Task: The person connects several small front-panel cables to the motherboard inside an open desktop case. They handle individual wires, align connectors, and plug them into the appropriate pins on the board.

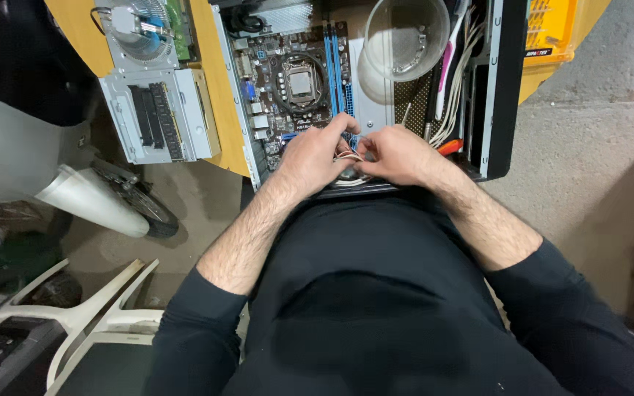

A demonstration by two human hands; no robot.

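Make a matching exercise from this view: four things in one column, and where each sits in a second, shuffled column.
Things:
1. clear bowl
2. memory sticks
3. left hand
4. yellow crate

Places:
A. outside the computer case, beyond its right wall
B. inside the case, right of the motherboard
C. on the grey drive unit left of the case
D. at the motherboard's near edge, on thin wires beside the right hand

Pairs: 1-B, 2-C, 3-D, 4-A

Clear bowl [405, 37], drive cage [159, 114], white chair [82, 315].
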